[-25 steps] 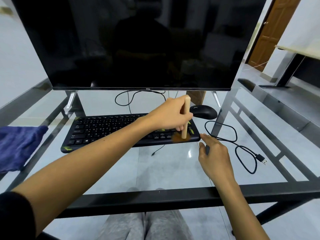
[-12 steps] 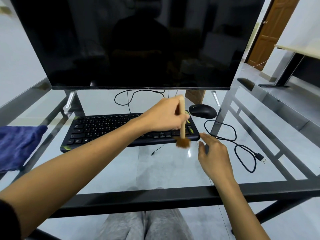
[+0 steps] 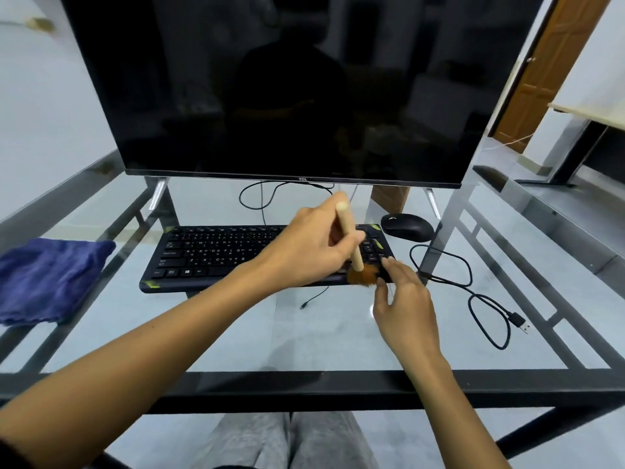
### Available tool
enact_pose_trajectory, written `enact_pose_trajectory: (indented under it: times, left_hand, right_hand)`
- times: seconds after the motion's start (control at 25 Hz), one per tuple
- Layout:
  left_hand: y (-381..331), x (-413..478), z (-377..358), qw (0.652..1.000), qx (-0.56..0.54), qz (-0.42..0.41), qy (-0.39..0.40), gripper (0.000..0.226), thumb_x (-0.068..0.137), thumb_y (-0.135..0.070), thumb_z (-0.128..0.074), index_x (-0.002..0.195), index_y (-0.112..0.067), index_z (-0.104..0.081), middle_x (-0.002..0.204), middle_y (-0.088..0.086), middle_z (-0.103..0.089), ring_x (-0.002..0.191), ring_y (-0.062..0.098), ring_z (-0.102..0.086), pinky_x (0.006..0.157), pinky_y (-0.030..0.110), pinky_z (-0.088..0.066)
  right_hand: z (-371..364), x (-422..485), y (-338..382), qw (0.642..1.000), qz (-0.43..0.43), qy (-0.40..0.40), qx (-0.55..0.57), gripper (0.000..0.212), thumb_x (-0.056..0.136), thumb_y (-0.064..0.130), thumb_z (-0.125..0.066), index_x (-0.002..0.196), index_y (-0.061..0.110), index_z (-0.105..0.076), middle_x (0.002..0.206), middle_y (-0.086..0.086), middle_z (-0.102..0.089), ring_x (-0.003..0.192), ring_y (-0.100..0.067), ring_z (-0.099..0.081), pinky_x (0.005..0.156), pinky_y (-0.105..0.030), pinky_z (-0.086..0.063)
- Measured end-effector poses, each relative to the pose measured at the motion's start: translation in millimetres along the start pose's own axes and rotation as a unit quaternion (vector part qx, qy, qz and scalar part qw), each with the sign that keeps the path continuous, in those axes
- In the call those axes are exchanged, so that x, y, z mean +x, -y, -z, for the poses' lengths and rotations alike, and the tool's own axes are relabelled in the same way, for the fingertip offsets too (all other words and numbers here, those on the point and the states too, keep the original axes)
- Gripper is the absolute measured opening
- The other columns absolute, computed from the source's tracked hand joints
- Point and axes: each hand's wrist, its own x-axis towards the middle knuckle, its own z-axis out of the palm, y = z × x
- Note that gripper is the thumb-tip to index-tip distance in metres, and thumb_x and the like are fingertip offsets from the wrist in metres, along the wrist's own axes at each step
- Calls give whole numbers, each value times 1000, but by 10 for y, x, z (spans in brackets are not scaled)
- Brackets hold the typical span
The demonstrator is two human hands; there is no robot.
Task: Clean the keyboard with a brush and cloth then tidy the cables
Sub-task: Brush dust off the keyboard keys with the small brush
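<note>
Wooden-handled brush [image 3: 351, 245] is gripped in the left hand [image 3: 314, 248], bristles down on the front right corner of the black keyboard [image 3: 209, 255]. Right hand [image 3: 404, 309] holds nothing, fingers loosely spread, fingertips touching that same corner. Blue cloth [image 3: 50, 279] lies far left on the glass desk [image 3: 321, 333], black cable [image 3: 473, 292] looped on the right.

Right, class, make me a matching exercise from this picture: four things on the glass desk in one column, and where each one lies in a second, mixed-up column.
Things:
1. cloth
2. mouse
3. brush
4. loose cable

Places:
A. held in the left hand, bristles at the keyboard's right end
B. far left of the desk
C. right of the keyboard, coiled, plug end free
D. behind the keyboard's right end, under the screen's corner

Pairs: 1-B, 2-D, 3-A, 4-C
</note>
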Motion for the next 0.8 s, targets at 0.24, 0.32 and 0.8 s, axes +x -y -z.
enact_pose_trajectory:
  times: [0.24, 0.32, 0.8]
  left_hand:
    - [321, -579, 713, 972, -25, 56, -226, 11, 88, -10, -65, 87, -4, -57, 77, -12, -73, 74, 29, -72, 72, 53, -58]
    - [504, -842, 944, 951, -3, 101, -292, 13, 87, -12, -69, 84, -8, -57, 87, -11, -75, 80, 14, -74, 77, 42, -61]
    - [1382, -1671, 1150, 896, 207, 289, -266, 33, 99, -4, -42, 127, -12, -57, 111, 14, -66, 91, 22, -53, 78, 29, -42]
  right_hand:
    - [-328, 45, 681, 991, 93, 85, 34, 42, 95, 20, -43, 137, 14, -43, 146, 2, -41, 139, -11, -29, 114, -25, -22]
    - [-486, 58, 958, 984, 126, 119, 42, 43, 96, 21, -41, 138, 15, -41, 147, 2, -39, 140, -10, -26, 114, -25, -20]
    - [-1377, -193, 1847, 937, 243, 252, 3, 52, 96, 32, -40, 142, 10, -29, 153, -3, -28, 143, -15, -16, 117, -27, -9]
